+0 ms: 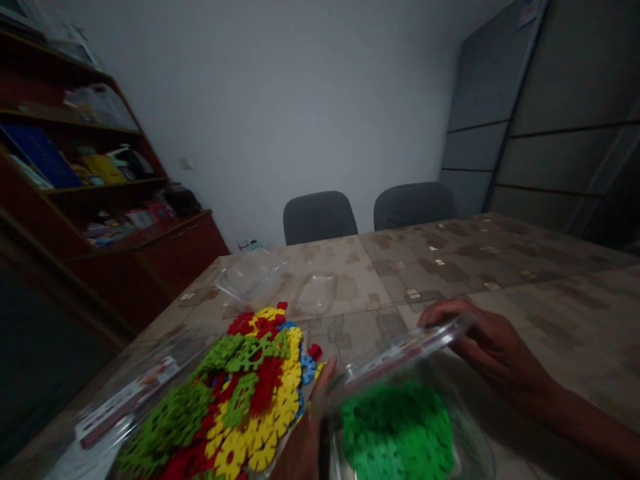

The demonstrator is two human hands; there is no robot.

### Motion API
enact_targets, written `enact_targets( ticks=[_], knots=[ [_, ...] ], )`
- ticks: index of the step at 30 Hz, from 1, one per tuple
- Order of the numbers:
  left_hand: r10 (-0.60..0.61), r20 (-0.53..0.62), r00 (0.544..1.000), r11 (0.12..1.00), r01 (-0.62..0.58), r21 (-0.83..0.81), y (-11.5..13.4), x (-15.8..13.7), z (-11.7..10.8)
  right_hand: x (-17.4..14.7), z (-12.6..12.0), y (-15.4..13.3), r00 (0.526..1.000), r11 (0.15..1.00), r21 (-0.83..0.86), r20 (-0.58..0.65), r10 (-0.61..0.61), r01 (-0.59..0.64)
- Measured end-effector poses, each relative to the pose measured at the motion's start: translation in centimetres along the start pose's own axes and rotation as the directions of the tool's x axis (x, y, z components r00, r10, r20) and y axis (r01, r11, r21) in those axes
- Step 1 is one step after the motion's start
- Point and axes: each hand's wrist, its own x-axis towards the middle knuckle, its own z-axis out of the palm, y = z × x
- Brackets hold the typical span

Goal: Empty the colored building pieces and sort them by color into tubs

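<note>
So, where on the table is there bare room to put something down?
The table is bare between the right hand and the chairs, and right of that hand. Crowded: the left, with loose pieces and trays; the front, with the left hand, lid and box.

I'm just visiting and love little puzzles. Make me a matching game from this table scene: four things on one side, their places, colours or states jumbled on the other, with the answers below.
Things:
1. Right hand
2. Darker green pieces
3. Mixed pile of pieces
4. Grey chairs

Places, colours or states:
A. Beyond the far edge of the table
B. Red, yellow, blue and lighter green together
C. Holding one end of a clear lid
D. In a clear container, below the tilted lid

Right pairs: 1-C, 2-D, 3-B, 4-A
</note>
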Motion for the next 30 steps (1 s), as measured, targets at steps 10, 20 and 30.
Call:
enact_targets(
  ticks=[10,20,30],
  knots=[
    [0.093,0.007,0.996,0.996,-0.093,-0.009,2.9,-0.5,-3.8,0.3,0.7,-0.7,0.883,0.828,0.309,0.2,0.424,-0.468],
    [0.001,-0.148,0.989,0.974,-0.034,-0.224,7.4,-0.9,-6.7,-0.2,1.1,-0.8,0.878,0.855,0.234,0.253,0.407,-0.464],
    [-0.311,-0.728,0.611,0.948,0.151,-0.279,1.7,-4.8,-23.7,0.5,-0.2,4.1,0.889,0.912,-0.038,0.21,0.407,-0.408]
  ],
)
